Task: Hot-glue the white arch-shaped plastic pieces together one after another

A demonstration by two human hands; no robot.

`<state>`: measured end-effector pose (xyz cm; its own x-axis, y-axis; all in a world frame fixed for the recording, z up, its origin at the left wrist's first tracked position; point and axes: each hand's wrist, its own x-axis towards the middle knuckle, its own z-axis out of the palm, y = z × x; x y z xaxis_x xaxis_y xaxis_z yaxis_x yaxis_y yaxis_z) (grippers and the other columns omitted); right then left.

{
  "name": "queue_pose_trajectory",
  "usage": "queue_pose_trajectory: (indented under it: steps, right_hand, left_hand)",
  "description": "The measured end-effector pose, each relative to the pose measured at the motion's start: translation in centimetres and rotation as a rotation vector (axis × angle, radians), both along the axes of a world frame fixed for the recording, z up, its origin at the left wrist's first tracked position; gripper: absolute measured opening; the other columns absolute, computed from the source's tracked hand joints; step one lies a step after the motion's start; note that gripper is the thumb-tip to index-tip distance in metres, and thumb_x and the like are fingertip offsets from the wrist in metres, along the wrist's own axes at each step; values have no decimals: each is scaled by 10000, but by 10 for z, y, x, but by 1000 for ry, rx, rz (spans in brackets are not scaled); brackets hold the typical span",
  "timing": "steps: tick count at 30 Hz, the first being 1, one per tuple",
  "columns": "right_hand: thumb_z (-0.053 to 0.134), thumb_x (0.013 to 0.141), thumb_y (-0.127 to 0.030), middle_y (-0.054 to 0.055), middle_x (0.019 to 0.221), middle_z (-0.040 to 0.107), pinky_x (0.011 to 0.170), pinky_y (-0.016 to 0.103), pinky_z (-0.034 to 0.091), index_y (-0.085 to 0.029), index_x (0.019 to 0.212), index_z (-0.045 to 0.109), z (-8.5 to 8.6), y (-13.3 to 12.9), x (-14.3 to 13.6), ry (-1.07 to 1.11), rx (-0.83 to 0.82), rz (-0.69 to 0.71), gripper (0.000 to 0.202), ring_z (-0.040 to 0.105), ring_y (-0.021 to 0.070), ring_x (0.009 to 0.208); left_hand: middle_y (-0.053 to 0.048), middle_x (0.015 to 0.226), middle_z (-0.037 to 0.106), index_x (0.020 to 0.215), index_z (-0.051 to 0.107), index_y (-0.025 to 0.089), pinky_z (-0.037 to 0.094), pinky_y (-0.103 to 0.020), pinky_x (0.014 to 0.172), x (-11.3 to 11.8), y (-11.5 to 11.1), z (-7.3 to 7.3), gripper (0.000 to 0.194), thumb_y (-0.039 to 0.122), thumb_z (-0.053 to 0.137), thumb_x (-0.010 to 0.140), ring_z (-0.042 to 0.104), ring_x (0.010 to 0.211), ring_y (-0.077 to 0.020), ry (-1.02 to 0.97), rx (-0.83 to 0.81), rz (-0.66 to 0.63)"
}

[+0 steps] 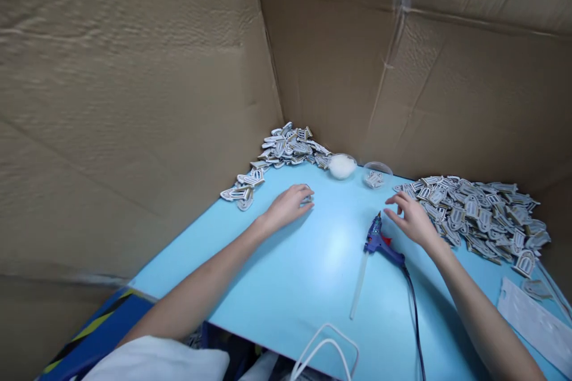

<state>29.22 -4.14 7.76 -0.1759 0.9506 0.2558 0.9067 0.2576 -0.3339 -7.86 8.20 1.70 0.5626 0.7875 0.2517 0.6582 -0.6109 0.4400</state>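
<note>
My left hand (289, 205) is over the left-middle of the table with its fingers curled toward the thumb. A small greyish bit shows between them, too little to name. My right hand (411, 218) hovers just right of the glue gun's tip, thumb and fingers apart, with nothing in it. The blue glue gun (374, 240) lies on the table with its nozzle pointing away from me. A translucent glue stick (358, 286) juts from its back end, and its black cord (415, 303) runs toward the front edge.
Grey-white arched pieces lie in a left heap (290, 146) and a larger right heap (482, 214). At the back stand a dish of white material (342, 166) and a clear dish (378, 174) with small pieces. A white bag (534, 324) lies right; cardboard walls (330, 65) enclose the blue table (286, 286).
</note>
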Motion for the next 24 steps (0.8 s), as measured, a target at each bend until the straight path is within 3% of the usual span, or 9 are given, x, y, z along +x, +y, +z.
queue_pose_trajectory:
  steps: [6,12,18,24]
  right_hand:
    - [585,1019,-156,103,1178,727,825,298,494,-200,1149,772,23,97,-48,-245,-39,122,232,708,209,900]
    - [536,1033,-135,140,1277,719,875,309,487,-200,1301,765,23,168,-102,-341,-20,124,359,716,258,1093]
    - [566,1015,-149,145,1125,748,884,322,458,-168,1066,824,16,194,-117,-384,-2,131,264,710,266,1027]
    - [544,1031,-171,131,1197,734,880,318,448,-188,1126,792,12,196,-111,-322,35,160,267,693,252,1024]
  left_hand:
    - [-159,1332,687,1176,777,184,501,-489,1089,15,-17,-3,316,414,676,984,614,1242,-346,-24,75,-163]
    - [-106,1139,740,1120,791,184,527,-388,999,23,-19,-8,394,519,803,913,665,1087,-272,-48,105,-272]
    - [-102,1164,710,1090,796,192,516,-379,951,27,-25,-12,547,583,943,736,657,1049,-271,-50,112,-329]
    - [-105,1184,698,1112,795,194,511,-375,985,29,-24,-13,540,570,938,752,653,1079,-276,-86,85,-404]
